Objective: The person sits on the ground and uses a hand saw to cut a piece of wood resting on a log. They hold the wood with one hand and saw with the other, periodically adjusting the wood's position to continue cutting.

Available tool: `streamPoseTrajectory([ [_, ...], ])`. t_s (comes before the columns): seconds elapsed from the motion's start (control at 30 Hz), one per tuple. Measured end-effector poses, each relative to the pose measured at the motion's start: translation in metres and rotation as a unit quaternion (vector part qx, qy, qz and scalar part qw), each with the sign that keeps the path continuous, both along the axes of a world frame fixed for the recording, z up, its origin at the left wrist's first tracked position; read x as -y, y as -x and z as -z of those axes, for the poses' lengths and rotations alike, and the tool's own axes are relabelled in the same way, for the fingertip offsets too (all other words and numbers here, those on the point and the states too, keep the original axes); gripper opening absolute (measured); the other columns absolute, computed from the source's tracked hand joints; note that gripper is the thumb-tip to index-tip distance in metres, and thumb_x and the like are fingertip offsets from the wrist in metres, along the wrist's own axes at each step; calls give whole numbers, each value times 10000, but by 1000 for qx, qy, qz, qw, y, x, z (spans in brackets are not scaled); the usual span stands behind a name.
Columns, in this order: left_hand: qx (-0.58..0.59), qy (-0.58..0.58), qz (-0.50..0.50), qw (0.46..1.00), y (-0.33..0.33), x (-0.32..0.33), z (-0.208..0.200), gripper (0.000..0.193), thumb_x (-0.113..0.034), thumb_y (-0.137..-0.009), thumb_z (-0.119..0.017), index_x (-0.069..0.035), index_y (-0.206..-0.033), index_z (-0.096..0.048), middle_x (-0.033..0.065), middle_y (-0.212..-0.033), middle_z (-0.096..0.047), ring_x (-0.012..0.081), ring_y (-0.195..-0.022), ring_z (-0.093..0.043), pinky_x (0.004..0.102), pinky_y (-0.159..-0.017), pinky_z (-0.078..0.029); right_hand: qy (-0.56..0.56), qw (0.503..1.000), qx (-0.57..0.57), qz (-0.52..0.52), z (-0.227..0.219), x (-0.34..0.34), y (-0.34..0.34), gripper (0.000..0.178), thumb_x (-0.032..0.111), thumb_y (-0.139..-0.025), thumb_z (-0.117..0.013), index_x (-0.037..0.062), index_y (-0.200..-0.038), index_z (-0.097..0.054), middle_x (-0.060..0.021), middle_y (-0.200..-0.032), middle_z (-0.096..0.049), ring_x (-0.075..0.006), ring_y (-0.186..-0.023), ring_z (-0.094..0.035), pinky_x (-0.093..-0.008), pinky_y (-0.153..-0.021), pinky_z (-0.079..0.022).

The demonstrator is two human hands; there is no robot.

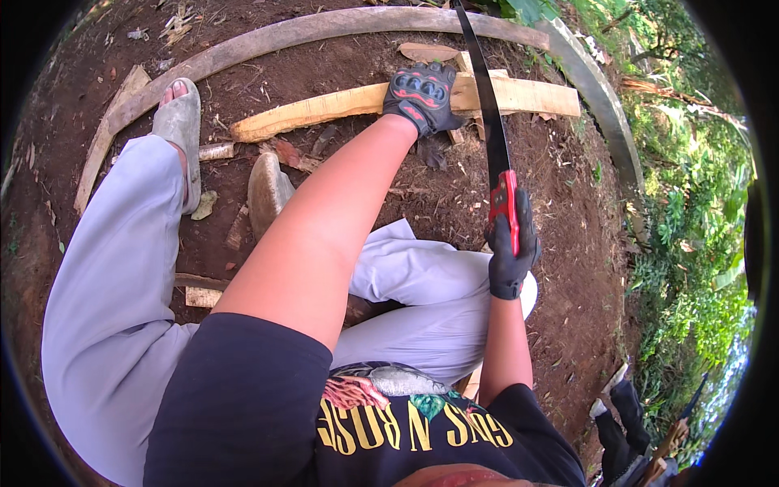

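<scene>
Your grip is closed: black-gloved right hand (516,242) on the long, red-handled, black-bladed cutting tool (493,122), black-and-red-gloved left hand (420,97) clasping the pale, curved wooden plank (324,109) above brown soil (576,243), apparently to steady it.

1. Pale wooden piece (341,104): long, slim and gently bowed, honey-yellow, with a smooth-looking face. Tapers to a rough, darker tip at one end; finishes broader and squarer at the other. Lies lengthwise, clasped near its middle.

2. Long-bladed tool (491,114): slender black blade, slightly curved, joined to a red-and-black handle (505,192). Held by that handle, off one long edge of the pale wooden piece. Passes crosswise over the pale wooden piece, nearer its squarer end, and reaches well past its opposite edge. Touching or just above: impossible to tell.
</scene>
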State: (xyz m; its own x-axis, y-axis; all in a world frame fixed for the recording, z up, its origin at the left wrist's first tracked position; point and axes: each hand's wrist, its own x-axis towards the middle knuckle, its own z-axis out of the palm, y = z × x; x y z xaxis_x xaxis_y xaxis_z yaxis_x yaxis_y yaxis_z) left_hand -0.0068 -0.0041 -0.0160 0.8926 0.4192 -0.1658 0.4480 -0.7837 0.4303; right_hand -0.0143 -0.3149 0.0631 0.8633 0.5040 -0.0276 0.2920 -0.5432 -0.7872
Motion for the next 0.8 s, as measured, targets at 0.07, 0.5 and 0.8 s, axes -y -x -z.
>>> streamPoseTrajectory([
  [0.07,6,5,0,1000,1,0,-2,878,-699,-783,-841,-106,-1411,-682,171,-1347,-725,340,-1254,-728,517,-1055,-586,9,1000,-7,1,-4,9,5,578,141,-1021,-719,34,-1581,-629,-156,-1556,-681,-259,-1371,-668,-415,-1115,-549],
  [0.5,20,14,4,1000,0,1,1,835,-653,-776,-851,-103,-1383,-688,183,-1324,-737,351,-1219,-742,515,-1040,-594,-94,995,-12,-18,40,-92,-59,573,89,-1039,-691,82,-1607,-615,-115,-1457,-722,-111,-872,-696,-267,-646,-574],
  [0.8,14,-3,-4,1000,1,1,2,856,-699,-784,-843,-118,-1394,-688,159,-1361,-727,346,-1238,-735,528,-1055,-582,58,992,-88,69,-57,31,34,557,103,-1022,-730,19,-1565,-636,-106,-1169,-778,-116,-809,-671,-312,-747,-580],
])
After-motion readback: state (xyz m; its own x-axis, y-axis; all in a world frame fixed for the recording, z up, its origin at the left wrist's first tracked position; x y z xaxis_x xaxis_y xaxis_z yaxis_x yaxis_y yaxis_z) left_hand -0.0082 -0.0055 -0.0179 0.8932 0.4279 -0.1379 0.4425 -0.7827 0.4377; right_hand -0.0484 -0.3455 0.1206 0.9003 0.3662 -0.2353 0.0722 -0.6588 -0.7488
